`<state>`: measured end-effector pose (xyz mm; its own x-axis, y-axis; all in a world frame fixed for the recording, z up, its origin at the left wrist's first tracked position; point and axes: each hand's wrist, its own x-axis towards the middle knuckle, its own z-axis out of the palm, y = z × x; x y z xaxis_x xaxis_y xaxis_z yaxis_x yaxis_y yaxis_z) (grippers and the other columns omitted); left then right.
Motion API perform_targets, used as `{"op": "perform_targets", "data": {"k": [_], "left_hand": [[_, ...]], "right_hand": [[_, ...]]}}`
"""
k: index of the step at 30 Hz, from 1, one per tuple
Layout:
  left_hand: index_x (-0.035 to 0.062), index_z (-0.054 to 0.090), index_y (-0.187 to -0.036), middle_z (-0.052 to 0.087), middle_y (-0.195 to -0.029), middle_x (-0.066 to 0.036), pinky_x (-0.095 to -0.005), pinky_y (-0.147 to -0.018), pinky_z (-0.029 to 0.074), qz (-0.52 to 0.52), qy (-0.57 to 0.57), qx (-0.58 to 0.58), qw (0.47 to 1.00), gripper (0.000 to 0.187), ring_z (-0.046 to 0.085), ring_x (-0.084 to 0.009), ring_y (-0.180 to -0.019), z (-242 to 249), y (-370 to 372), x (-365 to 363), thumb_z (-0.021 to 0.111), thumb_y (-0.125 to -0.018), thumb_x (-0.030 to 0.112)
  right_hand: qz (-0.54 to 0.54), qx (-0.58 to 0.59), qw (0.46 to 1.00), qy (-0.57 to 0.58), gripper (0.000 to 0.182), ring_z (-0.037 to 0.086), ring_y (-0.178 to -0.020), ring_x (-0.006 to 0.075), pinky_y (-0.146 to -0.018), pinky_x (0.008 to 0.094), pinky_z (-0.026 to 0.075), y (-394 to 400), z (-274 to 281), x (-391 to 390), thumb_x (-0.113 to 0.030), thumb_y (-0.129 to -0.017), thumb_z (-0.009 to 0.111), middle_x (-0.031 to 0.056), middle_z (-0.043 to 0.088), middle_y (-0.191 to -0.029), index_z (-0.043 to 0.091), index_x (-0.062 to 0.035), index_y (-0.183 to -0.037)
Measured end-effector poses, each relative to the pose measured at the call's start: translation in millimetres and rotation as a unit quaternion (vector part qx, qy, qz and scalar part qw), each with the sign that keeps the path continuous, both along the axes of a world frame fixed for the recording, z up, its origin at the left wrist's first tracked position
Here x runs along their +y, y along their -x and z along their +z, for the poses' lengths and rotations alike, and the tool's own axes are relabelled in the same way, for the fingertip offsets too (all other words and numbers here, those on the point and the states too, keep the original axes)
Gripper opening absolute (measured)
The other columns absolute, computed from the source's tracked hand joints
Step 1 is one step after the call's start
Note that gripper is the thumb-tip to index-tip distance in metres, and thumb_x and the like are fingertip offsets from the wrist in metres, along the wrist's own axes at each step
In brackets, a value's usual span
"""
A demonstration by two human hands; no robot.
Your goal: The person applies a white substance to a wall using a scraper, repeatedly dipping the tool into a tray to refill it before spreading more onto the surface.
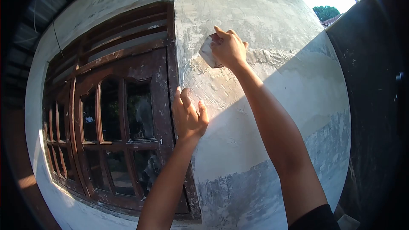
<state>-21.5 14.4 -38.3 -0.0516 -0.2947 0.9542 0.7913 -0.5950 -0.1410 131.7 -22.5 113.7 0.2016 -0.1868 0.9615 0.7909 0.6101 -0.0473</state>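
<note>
My right hand [230, 50] is closed around a flat scraper [208, 53] smeared with pale plaster. Its blade lies close against the upper wall, beside a rough ridge of plaster [272, 56]. Lower and to the left, my left hand [189, 117] has its fingers spread at the wall's corner, right by the window frame. Between the hands is a patch of uneven, beige plaster [215, 87] with ridges and streaks. Smoother plaster [238, 145] covers the wall below it.
A dark brown wooden window [159, 98] with glass panes fills the left side. Bare grey, patchy wall [243, 196] shows at the bottom. A dark wall [370, 102] stands to the right. Sunlight and shadow split the plastered wall diagonally.
</note>
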Motion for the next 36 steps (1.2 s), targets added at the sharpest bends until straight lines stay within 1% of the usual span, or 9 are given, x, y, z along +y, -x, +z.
{"op": "perform_targets", "data": {"k": [3,6,11,16,21,23,26,33,36], "left_hand": [[-0.0006,0.035,-0.127,0.037,-0.130,-0.031,-0.0509,-0.102,0.032,-0.011,0.014,0.026,1.000,0.052,0.040,-0.0463,-0.119,0.9,2.5,0.3,0.054,-0.082,0.018],[-0.0004,0.035,-0.128,0.037,-0.130,-0.032,-0.0508,-0.103,0.031,0.007,0.021,0.013,1.000,0.053,0.039,-0.0466,-0.119,1.5,2.6,-2.5,0.053,-0.083,0.019],[-0.0017,0.036,-0.127,0.038,-0.129,-0.032,-0.0509,-0.103,0.031,0.023,0.007,0.003,1.000,0.052,0.039,-0.0462,-0.120,0.0,0.9,-0.7,0.053,-0.082,0.018],[-0.0023,0.036,-0.126,0.037,-0.129,-0.032,-0.0509,-0.103,0.030,-0.001,0.009,0.025,1.000,0.052,0.039,-0.0464,-0.120,2.7,3.4,-2.5,0.054,-0.082,0.018],[-0.0009,0.033,-0.127,0.037,-0.128,-0.029,-0.0504,-0.102,0.031,0.022,0.004,0.012,1.000,0.048,0.039,-0.0451,-0.118,0.7,1.7,-0.5,0.051,-0.086,0.017],[-0.0030,0.035,-0.125,0.039,-0.127,-0.029,-0.0497,-0.101,0.032,0.012,-0.005,0.036,0.999,0.047,0.040,-0.0453,-0.117,2.5,4.4,2.3,0.051,-0.086,0.017],[-0.0021,0.037,-0.124,0.039,-0.127,-0.032,-0.0507,-0.102,0.031,0.006,-0.011,0.037,0.999,0.050,0.040,-0.0473,-0.119,3.3,4.6,2.0,0.055,-0.082,0.017],[-0.0038,0.035,-0.126,0.040,-0.126,-0.029,-0.0487,-0.101,0.033,0.030,-0.015,0.032,0.999,0.047,0.042,-0.0452,-0.116,1.6,2.9,0.7,0.052,-0.086,0.015],[-0.0034,0.035,-0.125,0.039,-0.127,-0.030,-0.0485,-0.100,0.033,0.029,-0.019,0.034,0.999,0.046,0.041,-0.0457,-0.116,1.1,2.1,-1.1,0.052,-0.085,0.014]], "right_hand": [[-0.070,-0.017,0.995,0.071,0.049,0.059,-0.102,0.0197,-0.092,0.0416,0.033,8.8,-2.6,4.1,-0.024,-0.076,0.060,0.0059,0.062,-0.102,0.062,-0.0231,-0.124],[-0.142,0.147,0.977,-0.067,0.045,0.061,-0.095,0.0194,-0.086,0.0439,0.033,-15.3,8.8,-0.4,-0.019,-0.075,0.058,0.0076,0.061,-0.099,0.063,-0.0215,-0.120],[-0.013,-0.038,0.999,0.019,0.049,0.059,-0.102,0.0216,-0.095,0.0420,0.031,25.9,-10.1,2.7,-0.024,-0.076,0.060,0.0083,0.062,-0.103,0.061,-0.0214,-0.125],[-0.085,0.149,0.985,0.022,0.036,0.063,-0.092,0.0216,-0.087,0.0472,0.034,-6.7,0.7,-2.9,-0.020,-0.079,0.054,0.0085,0.062,-0.098,0.065,-0.0177,-0.113],[-0.036,-0.018,0.999,0.020,0.043,0.061,-0.099,0.0219,-0.089,0.0434,0.035,18.4,-18.9,7.8,-0.021,-0.079,0.056,0.0105,0.061,-0.103,0.063,-0.0215,-0.121],[-0.031,0.044,0.996,0.072,0.042,0.061,-0.097,0.0227,-0.087,0.0435,0.034,11.6,-22.3,10.3,-0.021,-0.078,0.056,0.0113,0.061,-0.101,0.063,-0.0184,-0.119],[-0.110,0.148,0.977,-0.105,0.042,0.060,-0.092,0.0212,-0.083,0.0435,0.032,-7.7,-22.4,5.8,-0.020,-0.079,0.056,0.0102,0.061,-0.098,0.063,-0.0113,-0.119],[-0.055,0.113,0.992,0.026,0.041,0.060,-0.094,0.0208,-0.087,0.0432,0.030,16.3,-45.2,3.8,-0.019,-0.077,0.058,0.0099,0.060,-0.097,0.063,-0.0126,-0.117],[-0.081,0.168,0.978,-0.095,0.042,0.060,-0.092,0.0221,-0.083,0.0439,0.032,5.3,-33.5,-0.4,-0.019,-0.077,0.057,0.0089,0.060,-0.096,0.062,-0.0120,-0.119]]}}
